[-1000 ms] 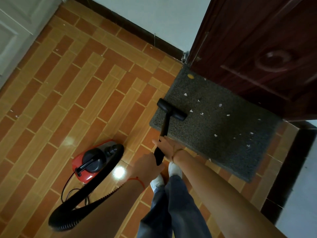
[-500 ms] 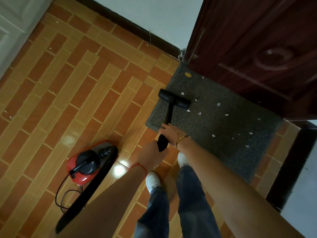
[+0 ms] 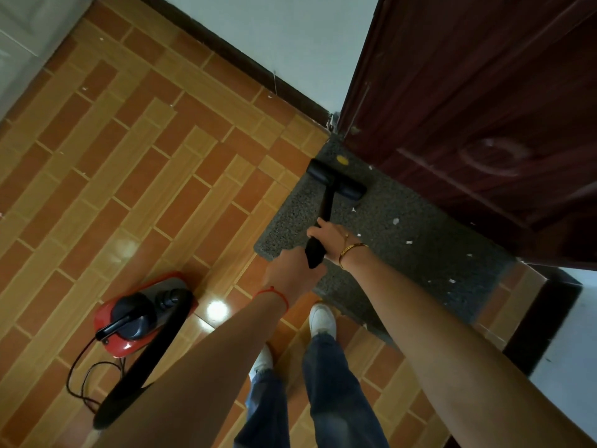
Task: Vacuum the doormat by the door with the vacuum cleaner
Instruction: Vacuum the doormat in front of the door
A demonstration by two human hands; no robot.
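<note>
Both hands, right (image 3: pixel 329 238) ahead of left (image 3: pixel 290 273), gripped wand (image 3: pixel 327 205); nozzle (image 3: pixel 336 183) on mat (image 3: pixel 403 253) corner beyond hands, near door (image 3: pixel 468 108). Strip under wand looked clean; scraps (image 3: pixel 409 242) right of hands remained. Judged early.

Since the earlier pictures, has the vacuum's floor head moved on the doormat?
Yes. The floor head has slid up the doormat toward the door, nearing the yellow spot.

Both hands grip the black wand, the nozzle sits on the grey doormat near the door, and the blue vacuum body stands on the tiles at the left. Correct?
Not quite: in the head view the vacuum body is red, not blue. The rest holds.
</note>
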